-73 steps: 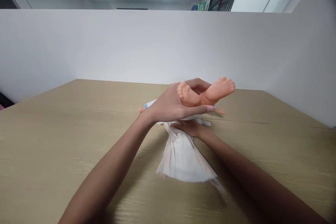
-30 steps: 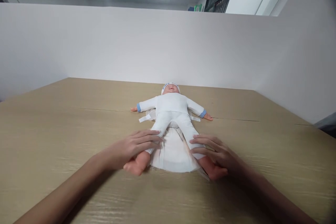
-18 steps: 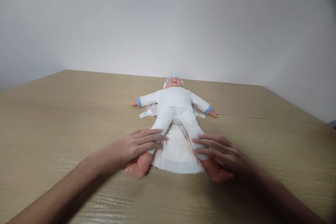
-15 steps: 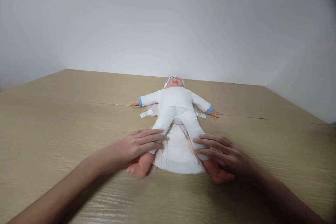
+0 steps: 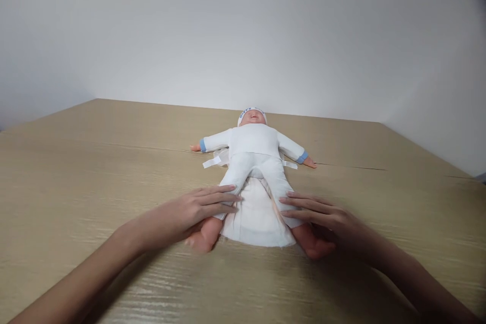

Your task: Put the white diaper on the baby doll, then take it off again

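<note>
A baby doll point(image 5: 254, 139) in a white suit with blue cuffs lies on its back, its head away from me and its legs spread. Under its hips is an unfolded white diaper point(image 5: 260, 217), the wide front part spread flat between the legs. Fastening tabs point(image 5: 212, 162) stick out on both sides of the waist. My left hand point(image 5: 201, 207) rests on the doll's lower leg at the left, fingers stretched out. On the other lower leg lies my right hand point(image 5: 319, 212), its fingers also extended. Both thumbs are hidden.
The doll lies on a wide wooden table point(image 5: 114, 172) with a thin seam across it. A pale partition wall point(image 5: 228, 40) rises behind the table's far edge and continues along the right side.
Both hands stay on the doll's legs with almost no movement. The doll's feet sit slightly higher in the picture, and the whole view has shifted a little.
</note>
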`<state>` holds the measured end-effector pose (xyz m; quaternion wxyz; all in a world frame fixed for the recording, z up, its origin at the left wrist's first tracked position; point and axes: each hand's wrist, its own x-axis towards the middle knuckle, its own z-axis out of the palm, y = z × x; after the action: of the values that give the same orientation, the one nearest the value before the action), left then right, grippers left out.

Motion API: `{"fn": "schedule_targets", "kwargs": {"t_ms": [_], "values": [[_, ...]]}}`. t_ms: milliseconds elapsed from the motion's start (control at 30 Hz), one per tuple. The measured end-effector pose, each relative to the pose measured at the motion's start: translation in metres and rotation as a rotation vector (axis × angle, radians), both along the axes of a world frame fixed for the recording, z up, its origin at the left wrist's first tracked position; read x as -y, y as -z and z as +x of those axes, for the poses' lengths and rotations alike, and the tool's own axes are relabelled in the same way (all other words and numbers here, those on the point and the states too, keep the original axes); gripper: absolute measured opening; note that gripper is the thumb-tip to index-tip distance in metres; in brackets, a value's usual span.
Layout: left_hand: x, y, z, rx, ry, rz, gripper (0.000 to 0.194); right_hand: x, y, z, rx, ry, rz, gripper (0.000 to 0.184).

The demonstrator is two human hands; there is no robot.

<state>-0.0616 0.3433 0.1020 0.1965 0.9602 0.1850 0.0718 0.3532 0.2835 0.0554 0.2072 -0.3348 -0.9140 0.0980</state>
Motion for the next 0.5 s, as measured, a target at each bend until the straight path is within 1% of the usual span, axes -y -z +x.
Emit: {"fn": "schedule_targets", "kwargs": {"t_ms": [67,167,200,267,333,367,400,500], "values": [[0.005,-0.004,0.003,0.033,-0.052,-0.046,0.056,-0.002,0.0,0.004,-0.02,0.007,-0.073,0.046],[0.014,-0.008,0.012,0.074,-0.147,-0.062,0.04,-0.005,-0.002,0.007,-0.054,0.017,-0.157,0.045],[0.018,-0.007,0.016,0.076,-0.17,-0.048,0.039,-0.004,-0.004,0.006,-0.065,0.022,-0.177,0.045],[0.025,-0.003,0.025,0.071,-0.209,-0.002,0.05,0.0,-0.01,0.001,-0.09,0.04,-0.196,0.044],[0.033,0.005,0.034,0.071,-0.257,0.056,0.056,0.007,-0.017,-0.008,-0.094,0.088,-0.188,0.039],[0.036,0.01,0.038,0.072,-0.289,0.086,0.054,0.012,-0.019,-0.014,-0.081,0.12,-0.174,0.038],[0.039,0.015,0.042,0.07,-0.323,0.117,0.049,0.017,-0.021,-0.02,-0.06,0.155,-0.152,0.041],[0.045,0.026,0.053,0.045,-0.408,0.201,0.031,0.03,-0.016,-0.039,0.006,0.236,-0.025,0.063]]}}
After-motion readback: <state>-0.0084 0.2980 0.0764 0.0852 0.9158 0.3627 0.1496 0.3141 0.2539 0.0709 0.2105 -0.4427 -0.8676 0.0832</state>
